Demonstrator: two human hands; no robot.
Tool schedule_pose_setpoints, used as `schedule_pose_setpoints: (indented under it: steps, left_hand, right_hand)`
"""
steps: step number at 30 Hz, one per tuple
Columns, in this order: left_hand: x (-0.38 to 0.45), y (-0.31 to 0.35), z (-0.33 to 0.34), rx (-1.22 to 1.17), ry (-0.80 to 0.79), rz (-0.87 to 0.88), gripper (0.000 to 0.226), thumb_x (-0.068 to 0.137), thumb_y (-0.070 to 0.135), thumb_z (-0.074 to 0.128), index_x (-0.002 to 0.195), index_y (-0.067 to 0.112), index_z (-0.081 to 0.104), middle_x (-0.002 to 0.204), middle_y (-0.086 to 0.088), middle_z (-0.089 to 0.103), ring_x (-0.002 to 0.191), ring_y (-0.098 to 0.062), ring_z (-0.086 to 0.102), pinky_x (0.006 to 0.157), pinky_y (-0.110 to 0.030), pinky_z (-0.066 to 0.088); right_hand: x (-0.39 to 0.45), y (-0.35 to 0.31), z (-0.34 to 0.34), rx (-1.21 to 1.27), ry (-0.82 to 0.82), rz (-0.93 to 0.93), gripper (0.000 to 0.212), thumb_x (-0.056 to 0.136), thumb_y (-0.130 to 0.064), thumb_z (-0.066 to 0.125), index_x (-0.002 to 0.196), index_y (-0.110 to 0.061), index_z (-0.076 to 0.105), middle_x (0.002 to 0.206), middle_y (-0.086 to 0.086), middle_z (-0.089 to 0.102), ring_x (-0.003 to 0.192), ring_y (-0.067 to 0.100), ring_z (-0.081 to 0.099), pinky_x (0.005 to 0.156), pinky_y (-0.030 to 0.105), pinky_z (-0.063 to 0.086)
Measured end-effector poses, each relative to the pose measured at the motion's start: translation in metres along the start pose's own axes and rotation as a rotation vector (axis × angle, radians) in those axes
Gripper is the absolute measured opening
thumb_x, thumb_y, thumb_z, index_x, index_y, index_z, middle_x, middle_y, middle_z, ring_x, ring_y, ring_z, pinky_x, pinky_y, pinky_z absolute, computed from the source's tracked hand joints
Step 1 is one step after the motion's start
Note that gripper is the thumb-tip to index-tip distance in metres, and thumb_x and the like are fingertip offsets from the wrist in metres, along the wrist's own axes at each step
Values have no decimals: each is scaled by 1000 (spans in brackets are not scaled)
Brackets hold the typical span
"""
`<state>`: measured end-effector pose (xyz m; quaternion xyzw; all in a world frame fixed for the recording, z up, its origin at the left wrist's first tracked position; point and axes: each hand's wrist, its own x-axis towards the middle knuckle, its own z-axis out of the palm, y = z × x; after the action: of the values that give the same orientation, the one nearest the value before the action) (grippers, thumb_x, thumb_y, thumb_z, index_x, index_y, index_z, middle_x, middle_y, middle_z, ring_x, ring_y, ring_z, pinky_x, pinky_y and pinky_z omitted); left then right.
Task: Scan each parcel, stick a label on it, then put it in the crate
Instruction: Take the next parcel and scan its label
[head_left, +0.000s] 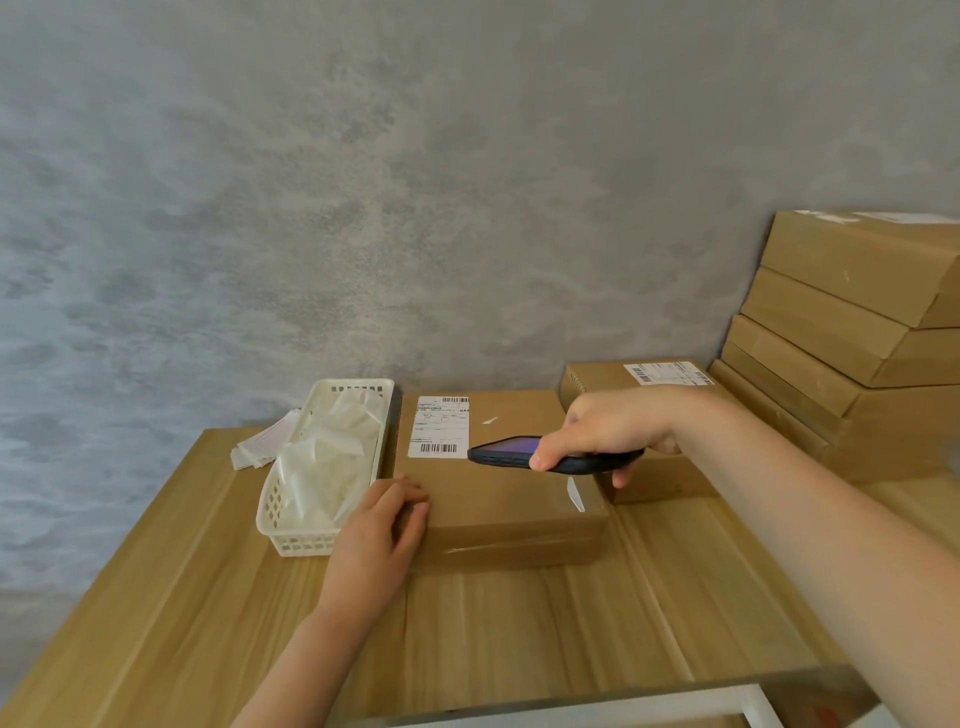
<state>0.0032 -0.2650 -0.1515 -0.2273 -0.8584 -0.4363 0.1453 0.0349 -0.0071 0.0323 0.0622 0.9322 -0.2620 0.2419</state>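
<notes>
A flat brown cardboard parcel (498, 493) lies on the wooden table (208, 597), with a white shipping label (439, 427) on its far left corner. My left hand (382, 530) rests on the parcel's near left corner, fingers curled over the edge. My right hand (608, 431) holds a dark handheld scanner (519, 451) level above the parcel, its tip pointing left at the label's barcode. The scanner's screen glows purple.
A white plastic basket (291, 540) with clear plastic sheets stands left of the parcel, loose paper slips (260, 447) behind it. Another labelled parcel (623, 376) lies behind my right hand. A stack of several brown boxes (841, 332) fills the right. The grey wall (363, 208) backs the table.
</notes>
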Motion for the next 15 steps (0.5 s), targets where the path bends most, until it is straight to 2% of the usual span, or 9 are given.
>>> schedule_pose_setpoints:
  steps: [2, 5, 9, 12, 15]
  left_hand:
    - [0, -1, 1, 1, -6, -9, 12, 96, 27, 59, 104, 25, 68, 113, 17, 59, 112, 14, 50, 88, 1, 34]
    - [0, -1, 1, -6, -13, -12, 12, 96, 25, 59, 104, 25, 68, 113, 16, 59, 119, 6, 51, 91, -3, 34]
    - [0, 0, 1, 9, -11, -19, 12, 97, 24, 59, 105, 23, 68, 114, 16, 59, 120, 3, 52, 90, -3, 34]
    - [0, 1, 0, 20, -13, -22, 13, 97, 24, 59, 106, 24, 68, 114, 15, 58, 119, 2, 51, 90, -4, 34]
    - [0, 2, 2, 35, -5, -33, 14, 97, 24, 58, 107, 23, 68, 116, 15, 57, 120, 2, 50, 88, -3, 33]
  right_hand:
    - [-1, 1, 0, 0, -2, 2, 73, 51, -73, 68, 86, -10, 66, 74, 4, 50, 66, 23, 56, 56, 28, 51]
    - [-4, 3, 1, 36, -5, -2, 61, 60, -66, 70, 81, -9, 62, 69, 2, 46, 59, 20, 52, 51, 26, 49]
    - [-11, 7, 3, 73, 24, -9, 55, 65, -62, 71, 81, -10, 64, 70, 1, 43, 63, 20, 50, 52, 26, 49]
    - [-17, 16, 9, 72, 125, 10, 57, 66, -62, 72, 86, -8, 67, 75, 3, 53, 67, 24, 60, 59, 29, 56]
    - [-22, 35, 20, 58, 291, 56, 60, 63, -61, 74, 98, -12, 64, 91, 5, 67, 82, 26, 72, 73, 39, 60]
